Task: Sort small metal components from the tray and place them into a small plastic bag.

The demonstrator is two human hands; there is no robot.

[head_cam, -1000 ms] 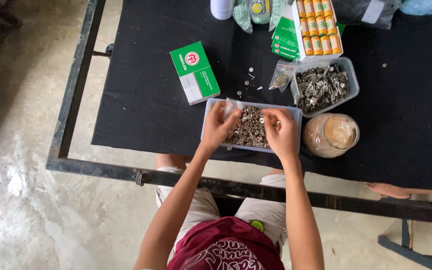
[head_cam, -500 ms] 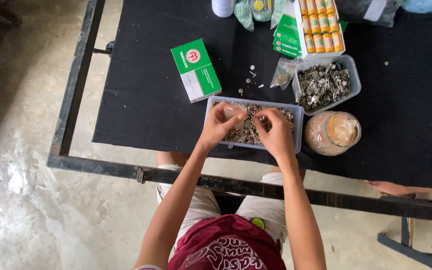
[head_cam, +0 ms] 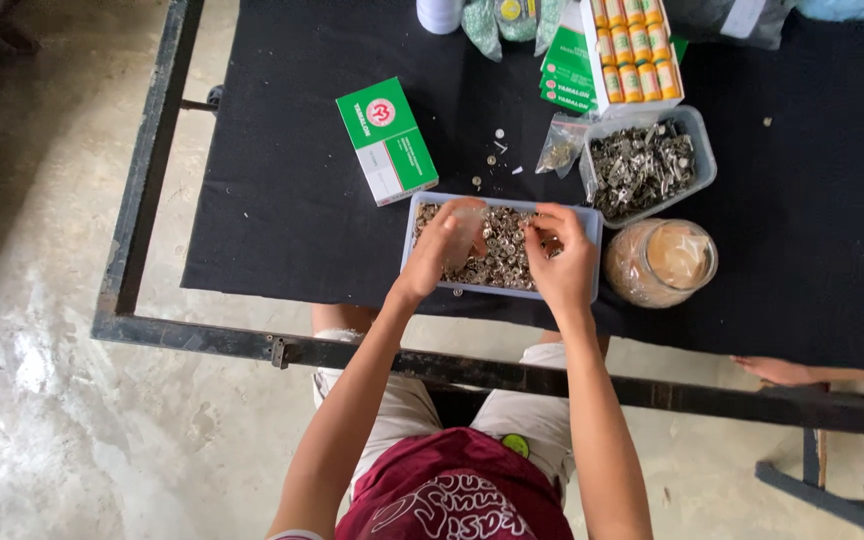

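My left hand (head_cam: 444, 245) holds a small clear bag (head_cam: 468, 228) over the grey tray (head_cam: 592, 222) in the middle of the frame. The tray is full of little metal bits (head_cam: 500, 258). My right hand (head_cam: 562, 262) pinches some bits with narrow fingers. Up and to the left lies a green and white box (head_cam: 386, 140). To the right sits a round jar (head_cam: 662, 262). Above the jar is another tray of metal parts (head_cam: 642, 165). At the top stands a box of small orange bottles (head_cam: 632, 50).
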